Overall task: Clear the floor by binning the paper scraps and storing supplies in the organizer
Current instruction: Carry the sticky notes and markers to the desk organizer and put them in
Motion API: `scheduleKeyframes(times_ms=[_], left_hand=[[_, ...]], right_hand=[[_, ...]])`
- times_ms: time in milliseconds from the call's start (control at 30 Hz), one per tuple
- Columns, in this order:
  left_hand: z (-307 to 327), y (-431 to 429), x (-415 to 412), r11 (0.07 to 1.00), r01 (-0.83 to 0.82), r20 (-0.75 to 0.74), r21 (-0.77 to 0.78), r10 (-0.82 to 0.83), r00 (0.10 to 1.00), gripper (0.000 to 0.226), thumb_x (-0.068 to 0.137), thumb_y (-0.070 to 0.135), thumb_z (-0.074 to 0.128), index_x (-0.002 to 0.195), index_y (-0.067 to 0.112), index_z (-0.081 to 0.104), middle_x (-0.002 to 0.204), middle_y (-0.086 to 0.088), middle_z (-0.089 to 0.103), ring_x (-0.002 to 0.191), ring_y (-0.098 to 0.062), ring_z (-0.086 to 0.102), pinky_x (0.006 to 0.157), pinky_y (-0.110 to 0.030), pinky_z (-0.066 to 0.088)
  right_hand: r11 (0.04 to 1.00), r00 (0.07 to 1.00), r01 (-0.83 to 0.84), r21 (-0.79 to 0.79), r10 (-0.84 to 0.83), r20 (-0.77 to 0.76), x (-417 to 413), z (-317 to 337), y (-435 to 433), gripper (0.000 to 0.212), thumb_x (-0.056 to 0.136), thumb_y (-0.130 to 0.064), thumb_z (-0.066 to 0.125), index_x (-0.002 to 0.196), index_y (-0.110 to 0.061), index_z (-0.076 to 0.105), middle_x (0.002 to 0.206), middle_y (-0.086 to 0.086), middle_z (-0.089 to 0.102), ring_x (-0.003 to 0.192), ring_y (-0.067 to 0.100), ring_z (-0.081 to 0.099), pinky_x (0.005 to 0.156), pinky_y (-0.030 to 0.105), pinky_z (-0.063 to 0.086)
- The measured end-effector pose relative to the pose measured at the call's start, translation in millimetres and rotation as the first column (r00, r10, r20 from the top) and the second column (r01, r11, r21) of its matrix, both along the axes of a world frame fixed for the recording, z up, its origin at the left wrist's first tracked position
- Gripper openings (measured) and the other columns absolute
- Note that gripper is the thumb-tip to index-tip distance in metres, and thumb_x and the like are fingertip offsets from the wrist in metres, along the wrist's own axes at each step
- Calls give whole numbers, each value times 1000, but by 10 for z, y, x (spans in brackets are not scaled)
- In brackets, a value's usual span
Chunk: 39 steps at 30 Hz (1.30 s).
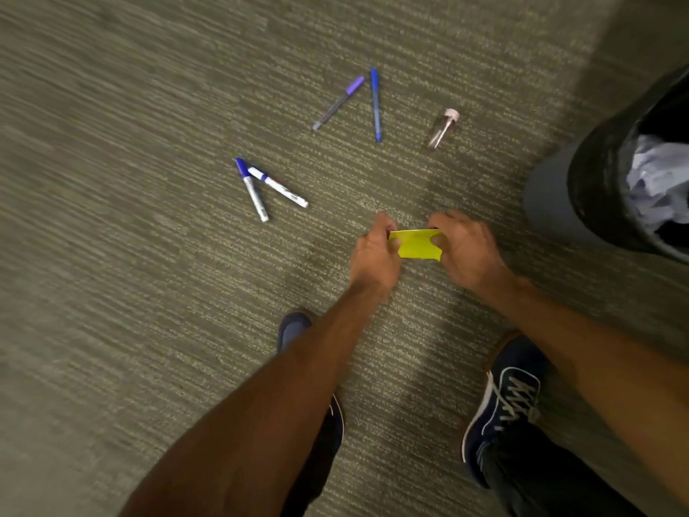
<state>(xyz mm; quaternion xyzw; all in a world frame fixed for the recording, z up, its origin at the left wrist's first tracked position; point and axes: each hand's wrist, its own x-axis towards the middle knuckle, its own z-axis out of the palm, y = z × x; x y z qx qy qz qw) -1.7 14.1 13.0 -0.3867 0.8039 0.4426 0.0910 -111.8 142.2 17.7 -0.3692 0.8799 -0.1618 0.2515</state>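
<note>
A bright yellow rectangular paper scrap is held just above the grey-green striped carpet floor, stretched between both hands in front of the person's feet. The left hand pinches its left edge and the right hand its right edge, the fingers of each clamped together on the paper. This two-handed hold looks suited to folding or crumpling the scrap before it is dropped away, since the black round waste bin stands near, to the right, already holding pale crumpled paper.

Farther out on the floor lie the supplies, scattered and apart from the hands, probably left for later storing. Counted, they are five: two white-barrelled markers with blue caps, touching at the cap end in a V; one slim pen with a purple cap; one slim blue pen; and one small clear bottle with a pale pink cap, lying on its side. One yellow scrap and one bin show. No organizer is in view.

Two dark blue sneakers stand behind the hands.
</note>
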Motion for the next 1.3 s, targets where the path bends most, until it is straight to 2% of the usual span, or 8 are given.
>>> scheduleKeyframes(times_ms=[300, 533, 667, 767, 833, 933, 1133, 1300], left_hand=[[753, -771, 302, 981, -190, -14, -35, 190, 982, 25, 94, 20, 63, 114, 5, 60, 100, -19, 69, 93, -37, 63, 75, -43, 51], [847, -1295, 766, 872, -486, 9, -53, 487, 873, 29, 95, 18, 63, 118, 1, 60, 96, -16, 66, 88, -31, 62, 69, -33, 40], [691, -1565, 1002, 773, -635, 9, -5, 635, 773, 28, 92, 17, 66, 116, 3, 63, 104, -17, 69, 95, -30, 65, 82, -37, 51], [350, -1740, 1201, 690, -720, -15, 70, 723, 691, 18, 80, 27, 67, 96, 20, 63, 93, -17, 70, 90, -37, 69, 76, -52, 59], [163, -1840, 1310, 660, -748, -40, 64, 751, 659, 7, 81, 23, 70, 84, 24, 64, 80, -6, 69, 83, -33, 69, 73, -55, 59], [9, -1984, 1402, 589, -795, -71, 144, 808, 585, 25, 81, 18, 71, 70, 40, 65, 70, 11, 64, 78, -25, 67, 72, -56, 60], [-275, -2229, 1501, 487, -836, -90, 255, 872, 481, 19, 92, 6, 65, 87, 25, 65, 90, -6, 68, 81, -23, 68, 62, -41, 63], [-378, -2352, 1558, 450, -839, -61, 307, 889, 454, 25, 93, 7, 64, 83, 29, 64, 91, -1, 70, 92, -28, 71, 71, -47, 62]], right_hand=[[972, 988, 44, -230, -9, 151, 206, 694, -871, 19, 84, -7, 64, 103, -6, 64, 95, 10, 67, 87, 31, 62, 72, 38, 44], [942, 981, 165, -293, -126, 146, 551, 748, -1542, 44, 76, -13, 65, 120, -9, 59, 114, 13, 60, 105, 33, 60, 92, 50, 49], [967, 982, 144, -212, -112, 154, 682, 450, -1829, 38, 78, -19, 67, 114, -7, 60, 113, 16, 60, 103, 36, 60, 90, 52, 49], [992, 987, 82, -92, -68, 146, 796, 150, -2015, 40, 82, -23, 72, 115, -6, 58, 116, 17, 58, 107, 38, 58, 90, 50, 49], [997, 990, 67, -24, -63, 127, 866, -61, -2136, 47, 83, -31, 72, 119, -6, 56, 120, 18, 56, 112, 38, 55, 93, 48, 47], [999, 997, 32, 45, -35, 70, 966, -371, -2350, 61, 82, -43, 73, 126, -6, 52, 126, 19, 54, 118, 39, 51, 96, 48, 44], [988, 982, 111, 109, -92, -165, 1141, -778, -2750, 81, 69, -72, 67, 125, -14, 51, 123, 12, 57, 115, 33, 53, 89, 48, 43], [977, 965, 163, 141, -128, -228, 1272, -908, -2962, 81, 68, -70, 69, 120, -11, 49, 123, 14, 57, 114, 34, 54, 87, 48, 43]])
